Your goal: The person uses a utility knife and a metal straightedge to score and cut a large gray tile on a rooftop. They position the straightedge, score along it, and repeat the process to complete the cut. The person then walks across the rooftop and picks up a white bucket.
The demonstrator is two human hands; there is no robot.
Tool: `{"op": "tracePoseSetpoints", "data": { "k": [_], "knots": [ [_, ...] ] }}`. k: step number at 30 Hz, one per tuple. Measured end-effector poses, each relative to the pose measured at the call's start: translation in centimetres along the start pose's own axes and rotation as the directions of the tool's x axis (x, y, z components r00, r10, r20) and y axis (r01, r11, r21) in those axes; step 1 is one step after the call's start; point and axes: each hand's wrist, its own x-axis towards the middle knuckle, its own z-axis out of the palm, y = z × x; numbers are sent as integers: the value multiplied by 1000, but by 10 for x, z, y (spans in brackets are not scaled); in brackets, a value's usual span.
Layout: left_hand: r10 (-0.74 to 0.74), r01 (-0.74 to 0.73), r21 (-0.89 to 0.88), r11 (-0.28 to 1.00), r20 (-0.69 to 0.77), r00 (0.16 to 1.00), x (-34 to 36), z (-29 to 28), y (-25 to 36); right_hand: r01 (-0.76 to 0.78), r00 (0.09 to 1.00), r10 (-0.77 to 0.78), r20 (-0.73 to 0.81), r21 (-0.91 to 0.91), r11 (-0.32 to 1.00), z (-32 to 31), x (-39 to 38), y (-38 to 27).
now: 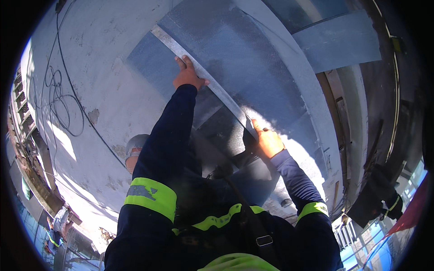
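Note:
A long, narrow pale metal strip [212,83] lies slantwise across a large grey-blue sheet [253,58]. My left hand [189,76] presses on the strip with its fingers spread, two fingertips over the edge and the thumb lower along it. At the near end of the strip is my right hand [270,141]. Its index finger stretches toward the strip's edge while the other fingers curl in; what they hold, if anything, is too small to make out. Bright sunlight falls on the sheet around this hand, and shadow covers the part in front of my body.
A thin black cable [68,77] lies in loose coils on the pale, stained surface at the left. Beside my left forearm stands a grey and brownish round object [135,149]. Another flat sheet [341,43] and long boards [350,104] lie at the right. Another person [56,230] is at the lower left.

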Motion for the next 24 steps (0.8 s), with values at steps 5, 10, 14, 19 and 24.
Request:
{"op": "tracePoseSetpoints", "data": {
  "k": [5,10,14,19,24],
  "knots": [
    [-2,2,5,1000,-7,1000,-3,0,0,12,999,-10,-34,58,998,-2,-12,-2],
    [9,-8,-14,1000,17,1000,-1,-1,1,66,996,-62,-66,56,996,16,-15,9],
    [7,-7,4,1000,19,1000,-2,-1,4,43,998,-39,-51,86,995,7,-15,7],
    [-4,3,27,1000,32,999,0,-3,5,45,996,-39,-77,71,997,-10,-3,-11],
    [20,-18,90,996,-22,1000,1,3,0,117,982,-91,-166,157,981,-36,69,-63]
  ]
}}
